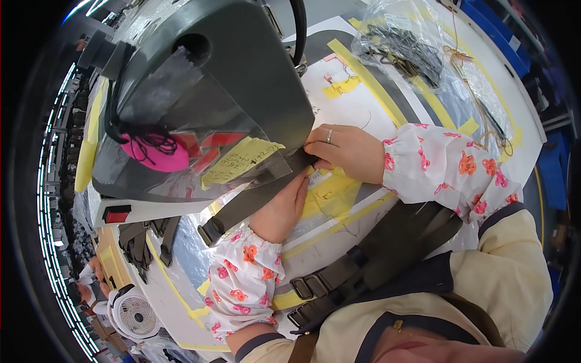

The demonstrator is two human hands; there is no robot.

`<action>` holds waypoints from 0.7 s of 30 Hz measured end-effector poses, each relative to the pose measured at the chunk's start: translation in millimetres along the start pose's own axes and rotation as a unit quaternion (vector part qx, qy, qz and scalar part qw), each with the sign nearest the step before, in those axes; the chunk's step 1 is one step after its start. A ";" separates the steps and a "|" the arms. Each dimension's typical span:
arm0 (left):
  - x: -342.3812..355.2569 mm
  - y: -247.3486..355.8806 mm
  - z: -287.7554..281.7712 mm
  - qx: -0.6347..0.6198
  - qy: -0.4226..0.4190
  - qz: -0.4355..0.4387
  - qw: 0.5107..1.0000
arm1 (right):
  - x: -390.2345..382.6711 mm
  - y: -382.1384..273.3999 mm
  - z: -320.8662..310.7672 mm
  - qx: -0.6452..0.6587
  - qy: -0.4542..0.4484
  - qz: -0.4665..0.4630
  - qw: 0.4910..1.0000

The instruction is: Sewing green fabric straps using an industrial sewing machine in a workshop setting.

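Two hands meet at the foot of our grey sewing machine [242,66]. Our left hand [279,209] lies flat, fingers extended, pressing a dark webbing strap [254,199] onto the table [363,109]. Our right hand [345,151], at two o'clock from it, curls its fingers down on the strap beside the machine. At ten o'clock a rectangular yellow note [239,160] sits behind a clear guard. At one o'clock, well apart, lies a clear plastic bag [417,54] of dark metal buckles.
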State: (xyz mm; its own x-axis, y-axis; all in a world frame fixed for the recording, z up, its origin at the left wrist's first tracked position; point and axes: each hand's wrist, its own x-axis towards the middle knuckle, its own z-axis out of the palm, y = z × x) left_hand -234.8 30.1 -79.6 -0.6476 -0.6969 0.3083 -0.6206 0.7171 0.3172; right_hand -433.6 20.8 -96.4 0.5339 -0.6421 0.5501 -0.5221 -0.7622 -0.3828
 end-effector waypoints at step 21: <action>-1.1 -5.2 -0.2 0.093 0.048 0.049 0.993 | 0.1 -15.8 -4.1 -0.181 -0.066 -0.026 0.981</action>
State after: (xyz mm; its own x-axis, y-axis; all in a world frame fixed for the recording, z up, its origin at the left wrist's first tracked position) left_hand -230.9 27.1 -81.4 -0.6695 -0.6154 0.4160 -0.6337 0.7653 0.1123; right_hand -428.0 33.1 -87.3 0.6348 -0.6270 0.4516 -0.6811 -0.7300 -0.0560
